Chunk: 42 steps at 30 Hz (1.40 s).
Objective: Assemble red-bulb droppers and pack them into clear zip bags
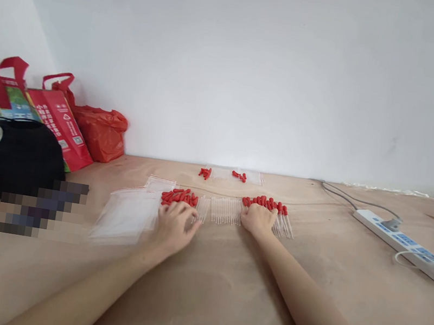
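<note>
My left hand (176, 227) is beside a pile of loose red rubber bulbs (179, 196), its fingers bent and its thumb apart from them, with nothing visible in between. Just right of it, thin clear glass tubes (226, 210) lie side by side in a row. My right hand (259, 219) rests at the right end of that row with its fingers curled in; what they hold, if anything, is hidden. Around it lie several droppers (283, 217), glass tubes with red bulbs fitted on their far ends.
Clear plastic bags (122, 213) lie left of the bulbs. Near the wall, another clear bag (255, 178) lies by a few red bulbs (205, 172). A power strip (405, 247) is at right. Shopping bags (61, 121), a red plastic bag (100, 130) and a black bag (23, 159) stand left.
</note>
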### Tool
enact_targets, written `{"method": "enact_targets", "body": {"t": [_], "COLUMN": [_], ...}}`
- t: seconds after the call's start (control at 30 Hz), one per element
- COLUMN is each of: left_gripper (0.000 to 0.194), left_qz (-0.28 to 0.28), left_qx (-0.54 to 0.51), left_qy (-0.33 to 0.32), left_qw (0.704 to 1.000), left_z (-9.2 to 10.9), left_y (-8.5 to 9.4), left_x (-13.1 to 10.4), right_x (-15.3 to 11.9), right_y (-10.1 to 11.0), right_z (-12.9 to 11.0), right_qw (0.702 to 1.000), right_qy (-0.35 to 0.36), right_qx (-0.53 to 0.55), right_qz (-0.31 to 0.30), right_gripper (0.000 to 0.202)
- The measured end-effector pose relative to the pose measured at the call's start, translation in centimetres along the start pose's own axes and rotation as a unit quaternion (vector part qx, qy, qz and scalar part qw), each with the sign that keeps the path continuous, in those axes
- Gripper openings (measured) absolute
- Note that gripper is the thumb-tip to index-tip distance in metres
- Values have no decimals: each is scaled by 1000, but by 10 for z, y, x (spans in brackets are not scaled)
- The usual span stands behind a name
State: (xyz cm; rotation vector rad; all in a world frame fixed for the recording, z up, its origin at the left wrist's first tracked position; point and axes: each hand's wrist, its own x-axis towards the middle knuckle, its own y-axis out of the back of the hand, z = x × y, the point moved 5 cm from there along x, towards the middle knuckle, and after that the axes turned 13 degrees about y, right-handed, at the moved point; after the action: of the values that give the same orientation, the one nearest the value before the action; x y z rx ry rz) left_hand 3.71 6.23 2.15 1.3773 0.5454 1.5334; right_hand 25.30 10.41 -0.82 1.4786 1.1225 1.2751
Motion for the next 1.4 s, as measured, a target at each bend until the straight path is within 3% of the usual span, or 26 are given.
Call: {"method": "enact_targets", "body": {"t": [0.07,0.13,0.23,0.33,0.5,0.6,0.7,0.83,0.97,1.13,1.23,1.4], "left_gripper": [20,25,25,23,27,26,27,20,23,12,16,17], "left_qz": [-3,-65,-122,-192,-257,-262,-247,-174,-81,-98,-89,-55], "left_qx": [56,123,151,174,198,198,193,169,101,-16,-102,-113], "left_qy": [73,149,199,223,220,210,207,189,95,-105,-140,-136], "left_qw": [996,979,961,940,920,921,927,952,987,989,981,983], "left_z": [-17,-36,-56,-71,-85,-88,-86,-69,-26,22,26,24], "left_y": [7,6,-2,-19,-37,-42,-43,-26,-1,-7,-16,-18], "left_x": [29,61,102,125,132,129,127,128,99,8,-25,-29], "right_x": [3,4,2,-6,-36,-59,-78,-87,-80,-73,-75,-82], "right_y": [-2,-3,-3,2,18,24,21,18,19,8,1,1], "right_z": [-1,-3,-7,-9,1,4,2,3,0,-8,-10,-10], "right_qw": [1000,1000,999,998,995,981,959,951,936,918,921,923], "right_qy": [2,8,24,45,93,191,282,297,291,291,280,276], "right_qx": [-3,-7,-16,-27,-43,-32,20,90,198,268,272,265], "right_qz": [-9,-19,-32,-36,-15,12,5,3,9,-19,-20,34], "right_gripper": [28,28,29,29,26,24,21,13,18,19,10,12]}}
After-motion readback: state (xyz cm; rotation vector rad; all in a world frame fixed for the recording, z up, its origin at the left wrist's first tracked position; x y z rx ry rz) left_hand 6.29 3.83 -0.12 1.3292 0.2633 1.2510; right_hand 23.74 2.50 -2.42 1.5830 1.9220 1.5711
